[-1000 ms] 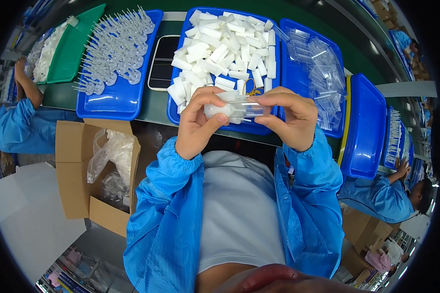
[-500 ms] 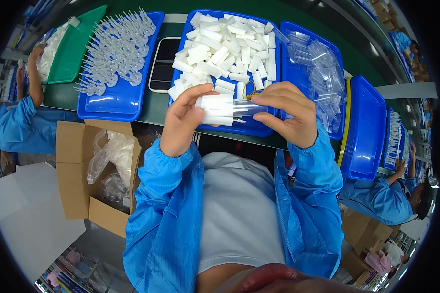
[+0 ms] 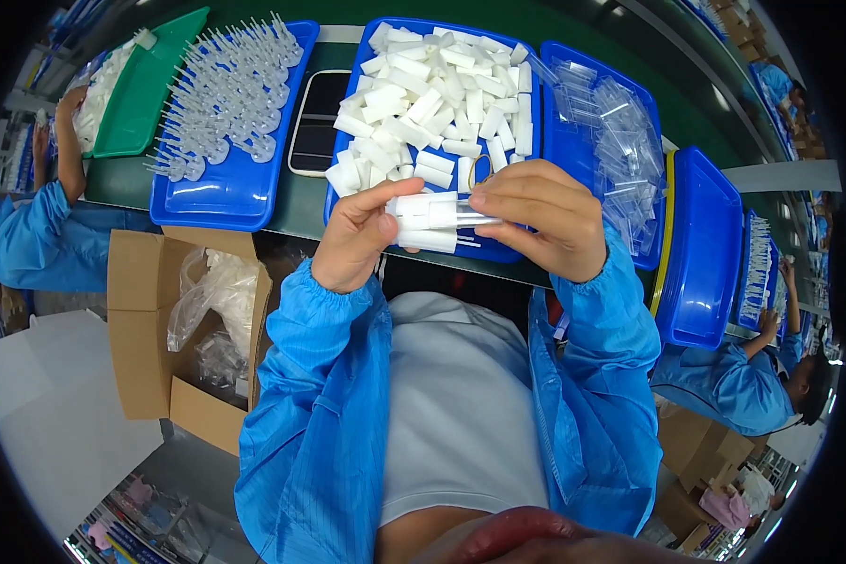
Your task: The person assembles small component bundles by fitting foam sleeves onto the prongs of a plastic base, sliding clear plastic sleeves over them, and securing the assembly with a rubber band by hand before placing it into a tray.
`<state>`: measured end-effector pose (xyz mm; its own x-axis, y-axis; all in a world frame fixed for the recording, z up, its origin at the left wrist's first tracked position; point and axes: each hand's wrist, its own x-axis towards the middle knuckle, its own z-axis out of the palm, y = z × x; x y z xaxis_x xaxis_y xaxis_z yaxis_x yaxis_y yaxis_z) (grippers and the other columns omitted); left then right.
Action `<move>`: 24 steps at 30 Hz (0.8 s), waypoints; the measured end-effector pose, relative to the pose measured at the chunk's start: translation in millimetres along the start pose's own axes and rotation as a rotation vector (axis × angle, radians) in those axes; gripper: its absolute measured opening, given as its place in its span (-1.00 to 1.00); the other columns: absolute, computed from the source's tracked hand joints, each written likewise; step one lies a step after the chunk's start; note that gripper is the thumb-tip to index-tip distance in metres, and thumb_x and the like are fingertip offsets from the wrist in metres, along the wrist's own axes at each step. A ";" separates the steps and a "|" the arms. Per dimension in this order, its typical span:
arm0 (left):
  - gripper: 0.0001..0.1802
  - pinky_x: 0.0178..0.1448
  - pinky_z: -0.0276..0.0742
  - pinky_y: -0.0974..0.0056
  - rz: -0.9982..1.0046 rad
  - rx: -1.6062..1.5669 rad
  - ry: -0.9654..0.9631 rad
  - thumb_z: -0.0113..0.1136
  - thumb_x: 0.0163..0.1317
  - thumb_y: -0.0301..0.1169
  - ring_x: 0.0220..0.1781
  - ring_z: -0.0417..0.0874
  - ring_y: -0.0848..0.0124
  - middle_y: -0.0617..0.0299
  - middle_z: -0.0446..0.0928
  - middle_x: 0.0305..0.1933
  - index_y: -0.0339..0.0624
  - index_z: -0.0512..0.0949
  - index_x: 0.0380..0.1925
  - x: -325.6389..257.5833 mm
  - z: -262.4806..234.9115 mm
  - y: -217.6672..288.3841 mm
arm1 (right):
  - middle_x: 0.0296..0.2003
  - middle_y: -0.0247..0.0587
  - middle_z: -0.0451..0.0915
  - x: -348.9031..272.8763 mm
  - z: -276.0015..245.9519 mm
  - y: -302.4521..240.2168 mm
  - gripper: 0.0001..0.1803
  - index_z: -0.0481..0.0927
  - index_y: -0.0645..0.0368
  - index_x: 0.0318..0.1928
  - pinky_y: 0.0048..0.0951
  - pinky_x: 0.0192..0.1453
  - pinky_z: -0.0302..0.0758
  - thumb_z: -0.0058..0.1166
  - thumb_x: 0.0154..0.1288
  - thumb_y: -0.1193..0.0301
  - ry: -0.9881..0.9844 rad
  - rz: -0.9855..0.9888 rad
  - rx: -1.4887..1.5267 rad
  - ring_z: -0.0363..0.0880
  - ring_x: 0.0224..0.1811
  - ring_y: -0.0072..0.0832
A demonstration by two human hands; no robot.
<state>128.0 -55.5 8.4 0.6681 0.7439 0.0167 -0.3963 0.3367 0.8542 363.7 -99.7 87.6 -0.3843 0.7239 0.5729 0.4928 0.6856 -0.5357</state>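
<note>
The clear tube (image 3: 477, 215) lies roughly level between the two hands, above the front edge of the centre blue tray (image 3: 487, 254). Its left end meets the white sleeve pieces (image 3: 427, 212); whether it is inside or merely against them cannot be told. Thin white stems (image 3: 467, 243) project to the right, just below the tube.

The left hand (image 3: 350, 240) is closed on the white sleeve pieces, thumb on the near face. The right hand (image 3: 556, 216) pinches the tube between thumb and fingers; its far end is hidden.

The step in hand appears to be fitting tube and white pieces together. The next move likely calls for a steady left grip, both parts in line and light pressure along the tube; tilting could jam the fit.

Behind the hands, loose white pieces (image 3: 442, 89) fill most of the centre tray. The right-hand blue tray (image 3: 564, 141) holds clear plastic pieces (image 3: 630, 155); the left-hand blue tray (image 3: 218, 205) holds stemmed translucent parts (image 3: 230, 103). An open carton (image 3: 139, 329) stands to the left, below table level.
</note>
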 end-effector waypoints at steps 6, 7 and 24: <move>-0.31 -0.19 0.56 0.43 -0.069 -0.310 0.122 0.09 0.27 -0.01 -0.13 0.58 0.46 0.10 0.50 0.05 -0.27 0.29 0.25 0.4 6.2 -9.4 | -0.25 -0.16 0.66 1.8 -0.3 -4.0 -0.67 0.66 0.24 -0.19 -0.35 -0.14 0.58 0.35 -0.07 0.52 0.052 -0.015 -0.055 0.62 -0.18 -0.27; -0.34 -0.29 0.51 0.47 -0.100 -0.295 0.059 0.06 0.30 -0.03 -0.18 0.57 0.49 0.09 0.50 0.04 -0.25 0.29 0.24 1.2 1.4 -17.5 | -0.25 -0.15 0.66 2.0 0.1 -4.2 -0.67 0.66 0.25 -0.19 -0.34 -0.13 0.58 0.34 -0.06 0.52 0.050 -0.019 -0.052 0.62 -0.17 -0.26; -0.67 -0.22 0.64 0.36 -0.104 -0.218 -0.033 0.19 0.24 -0.30 -0.09 0.59 0.29 0.08 0.31 0.11 -0.09 0.34 -0.08 -0.5 5.9 -6.0 | -0.20 -0.16 0.59 -27.6 -23.1 41.8 -0.73 0.64 0.13 -0.14 -0.25 0.04 0.40 0.22 0.11 0.39 -0.064 0.392 -0.237 0.49 -0.06 -0.23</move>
<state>133.8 -61.3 6.4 0.7313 0.6806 -0.0457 -0.4480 0.5297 0.7202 412.9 -92.8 63.8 -0.1775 0.9334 0.3119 0.7723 0.3285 -0.5437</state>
